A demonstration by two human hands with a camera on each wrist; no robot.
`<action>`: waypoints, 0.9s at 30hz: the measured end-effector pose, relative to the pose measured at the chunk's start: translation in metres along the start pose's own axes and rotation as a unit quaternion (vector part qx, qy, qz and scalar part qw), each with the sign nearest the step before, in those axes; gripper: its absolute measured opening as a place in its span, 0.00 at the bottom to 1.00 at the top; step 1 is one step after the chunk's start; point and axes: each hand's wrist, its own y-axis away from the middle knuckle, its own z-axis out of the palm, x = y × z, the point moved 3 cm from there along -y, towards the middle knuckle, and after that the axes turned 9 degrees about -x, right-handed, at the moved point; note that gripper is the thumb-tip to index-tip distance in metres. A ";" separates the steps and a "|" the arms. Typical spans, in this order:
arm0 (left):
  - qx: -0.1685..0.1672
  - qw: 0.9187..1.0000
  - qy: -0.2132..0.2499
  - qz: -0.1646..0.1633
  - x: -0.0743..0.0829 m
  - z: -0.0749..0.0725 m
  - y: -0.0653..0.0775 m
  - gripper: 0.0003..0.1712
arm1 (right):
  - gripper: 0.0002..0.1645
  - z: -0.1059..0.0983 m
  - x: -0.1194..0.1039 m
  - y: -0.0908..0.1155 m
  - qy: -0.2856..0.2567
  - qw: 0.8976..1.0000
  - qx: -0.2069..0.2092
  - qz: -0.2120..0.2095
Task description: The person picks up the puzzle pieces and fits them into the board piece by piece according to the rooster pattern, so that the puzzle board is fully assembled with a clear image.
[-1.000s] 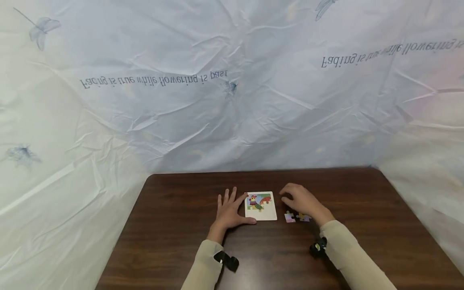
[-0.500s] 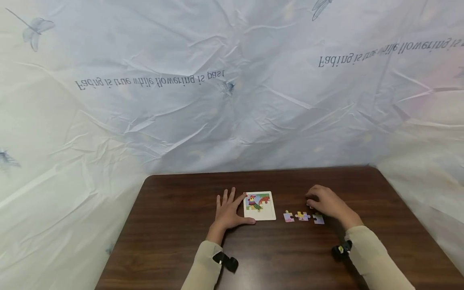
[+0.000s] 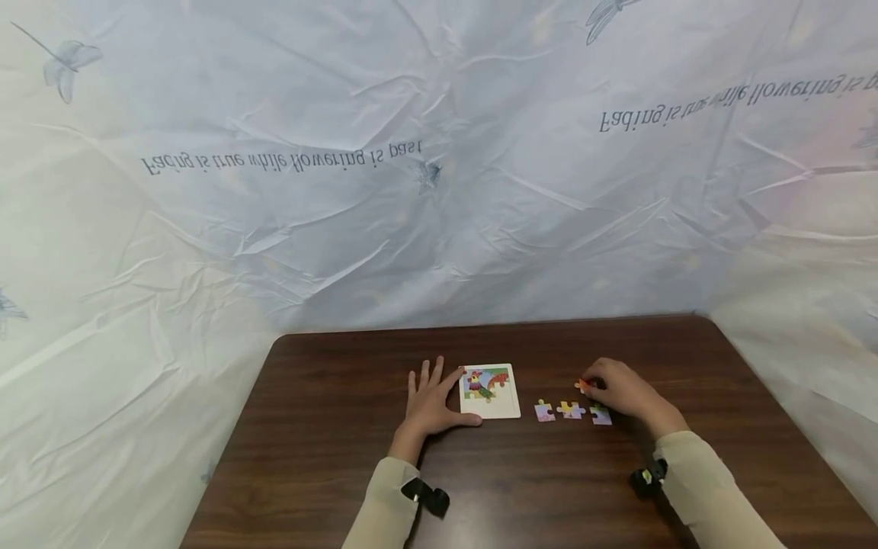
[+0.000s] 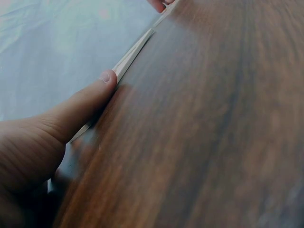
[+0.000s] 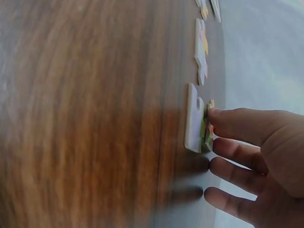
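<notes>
In the head view, a square white puzzle board (image 3: 501, 410) lies partly filled with a colourful rooster picture (image 3: 482, 383). My left hand (image 3: 430, 408) spreads around its left side, index fingertip at the upper left corner and thumb along the lower edge. In the left wrist view, the thumb (image 4: 90, 102) touches the board's pale edge (image 4: 133, 54). To the right, my right hand (image 3: 620, 389) pinches a red-orange puzzle piece (image 3: 581, 386) between thumb and fingers. Its other fingers hang slightly bent in the right wrist view, with a purple-and-green piece (image 5: 192, 123) close beside the thumb.
Three loose pieces lie in a row below the right hand: a purple one (image 3: 544, 412), a yellow-and-purple one (image 3: 571, 410) and a purple-green one (image 3: 600, 415). The dark wooden table (image 3: 329, 473) is enclosed by a wrinkled white printed sheet (image 3: 384, 229).
My right hand has moved right from beside the board to the pieces' far end, uncovering the row, and now pinches the red-orange piece. The left hand stays at the board.
</notes>
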 end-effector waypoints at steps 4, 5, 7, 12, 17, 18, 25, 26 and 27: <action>-0.004 1.000 -0.002 -0.006 0.001 0.002 0.000 0.65 | 0.10 0.002 -0.003 0.000 -0.001 1.000 0.003 0.004; -0.004 1.000 -0.003 -0.008 0.001 0.002 0.000 0.65 | 0.11 0.002 -0.003 0.000 -0.001 1.000 0.002 0.005; -0.005 1.000 -0.002 -0.012 0.003 0.002 0.000 0.65 | 0.12 0.002 -0.003 0.001 -0.003 1.000 0.001 0.010; -0.004 1.000 0.000 -0.016 0.005 0.001 -0.001 0.65 | 0.15 0.002 -0.003 0.001 -0.011 1.000 -0.006 0.017; 0.000 1.000 -0.006 -0.014 0.005 0.002 -0.001 0.65 | 0.16 0.002 -0.004 0.000 -0.015 1.000 -0.014 0.020; 0.000 1.000 -0.007 -0.014 0.005 0.002 -0.002 0.65 | 0.17 0.002 -0.004 0.000 -0.015 1.000 -0.015 0.020; 0.003 1.000 -0.009 -0.017 0.004 0.002 -0.002 0.65 | 0.12 0.003 -0.006 -0.004 -0.003 1.000 -0.014 0.019; 0.003 1.000 -0.008 -0.017 0.004 0.002 -0.002 0.64 | 0.12 0.004 -0.006 -0.004 -0.001 1.000 -0.013 0.020; 0.003 1.000 -0.007 -0.017 0.004 0.002 -0.001 0.64 | 0.11 0.005 -0.005 -0.004 0.001 1.000 -0.013 0.020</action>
